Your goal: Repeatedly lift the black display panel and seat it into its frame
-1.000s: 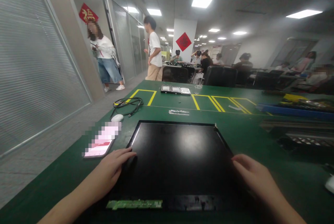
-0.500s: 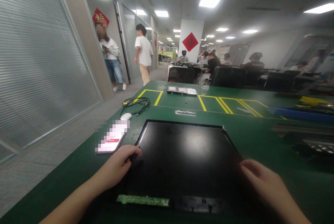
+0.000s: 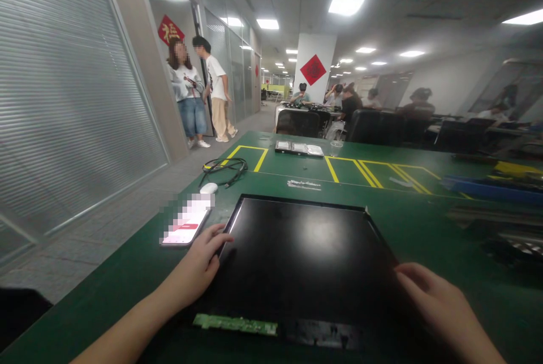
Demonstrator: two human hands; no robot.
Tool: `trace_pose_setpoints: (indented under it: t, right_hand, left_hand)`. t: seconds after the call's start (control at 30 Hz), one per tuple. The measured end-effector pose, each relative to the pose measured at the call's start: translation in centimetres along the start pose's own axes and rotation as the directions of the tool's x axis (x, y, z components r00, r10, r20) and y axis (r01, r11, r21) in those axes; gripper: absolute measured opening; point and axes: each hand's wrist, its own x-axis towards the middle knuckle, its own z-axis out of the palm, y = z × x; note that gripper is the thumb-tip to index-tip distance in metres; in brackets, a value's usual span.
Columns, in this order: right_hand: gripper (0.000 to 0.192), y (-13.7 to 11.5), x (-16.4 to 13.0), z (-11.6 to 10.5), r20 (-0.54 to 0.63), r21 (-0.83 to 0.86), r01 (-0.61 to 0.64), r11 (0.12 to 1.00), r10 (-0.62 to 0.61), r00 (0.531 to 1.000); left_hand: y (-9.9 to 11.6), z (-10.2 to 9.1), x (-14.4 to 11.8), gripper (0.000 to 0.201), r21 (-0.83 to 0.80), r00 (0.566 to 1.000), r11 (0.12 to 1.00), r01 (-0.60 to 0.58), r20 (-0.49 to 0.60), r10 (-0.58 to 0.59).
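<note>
A black LCD screen panel (image 3: 305, 262) lies face up in front of me, with a bright reflection on its surface. A narrow green circuit board (image 3: 235, 324) runs along its near edge. My left hand (image 3: 207, 256) rests at the panel's left edge, fingers somewhat spread, their tips over the rim. At the opposite edge, my right hand (image 3: 432, 293) is closed on the rim; its lower fingers are hidden. Just beyond my left hand lies a phone (image 3: 186, 228) with a lit, partly blurred screen.
On the green table (image 3: 127, 290) are a white mouse (image 3: 208, 188), a coiled black cable (image 3: 224, 171) and several hard drives (image 3: 299, 148). Yellow tape (image 3: 373, 174) marks its far part. A blue tray (image 3: 496, 187) sits at the right. Two people (image 3: 218, 89) stand by a doorway.
My left hand's fingers have loosened and spread at the panel's edge. My right hand stays at its edge. The walking person has reached the one in the doorway. The view shifts slightly.
</note>
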Motion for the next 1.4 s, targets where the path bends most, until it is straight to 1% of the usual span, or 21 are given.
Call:
trace_pose_setpoints:
  t: [0.03,0.1,0.23,0.3,0.4,0.57,0.73,0.87,0.97,1.07,1.2,1.3,1.4]
  right_hand:
    - [0.044,0.0,0.0,-0.1,-0.007,0.008,-0.011,1.0,0.011,1.0]
    - [0.045,0.2,0.3,-0.1,-0.041,0.018,-0.015,1.0,0.016,0.999]
    - [0.044,1.3,1.1,0.1,-0.116,0.014,0.08,0.997,-0.078,0.99]
    - [0.045,1.8,1.4,0.4,-0.102,0.025,0.096,0.995,-0.093,0.99]
    - [0.048,2.2,1.4,0.8,-0.068,0.032,0.064,0.997,-0.062,0.996]
    - [0.051,1.9,1.1,1.1,-0.056,0.015,0.076,0.997,-0.075,0.996]
    - [0.051,1.5,0.9,0.8,-0.036,0.004,0.062,0.998,-0.062,0.997]
    - [0.051,1.5,0.9,0.8,-0.034,-0.021,0.059,0.998,-0.059,0.998]
    - [0.05,1.7,1.0,0.9,-0.041,-0.04,0.074,0.996,-0.076,0.996]
    - [0.048,2.0,1.2,1.0,-0.051,-0.05,0.098,0.994,-0.101,0.994]
    - [0.045,2.1,1.2,1.0,-0.052,-0.063,0.129,0.99,-0.132,0.99]
    - [0.043,1.9,1.0,0.9,-0.043,-0.063,0.141,0.988,-0.143,0.989]
    - [0.04,1.7,0.8,0.9,-0.047,-0.061,0.152,0.986,-0.155,0.987]
  left_hand:
    - [-0.1,0.2,0.0,0.047,0.025,1.0,1.0,0.018,-0.021,-0.017]
    - [-0.3,0.3,-0.1,0.048,0.043,0.999,0.998,0.047,-0.017,-0.046]
    - [-0.4,0.0,0.0,0.048,0.019,0.997,0.997,0.069,0.045,-0.07]
    - [-0.3,-0.2,0.0,0.049,0.013,0.996,0.997,0.076,0.05,-0.077]
    - [-0.2,-0.3,-0.1,0.049,-0.001,0.995,0.996,0.086,0.056,-0.085]
    - [0.0,-0.4,0.0,0.05,-0.043,0.995,0.995,0.086,0.059,-0.083]
    - [-0.1,-0.3,0.0,0.045,-0.163,0.992,0.979,0.123,0.019,-0.122]
    - [0.1,-0.7,0.1,0.04,-0.339,0.982,0.926,0.169,-0.021,-0.187]
    - [0.9,-1.2,0.2,0.034,-0.48,0.96,0.847,0.23,-0.03,-0.278]
    - [1.9,-1.6,0.3,0.031,-0.612,0.917,0.722,0.323,0.015,-0.398]
    - [3.0,-1.8,0.4,0.025,-0.77,0.837,0.492,0.408,0.1,-0.538]
    - [3.7,-1.9,0.4,0.021,-0.819,0.768,0.346,0.457,0.167,-0.618]
    - [4.3,-2.0,0.5,0.027,-0.856,0.706,0.179,0.484,0.262,-0.658]
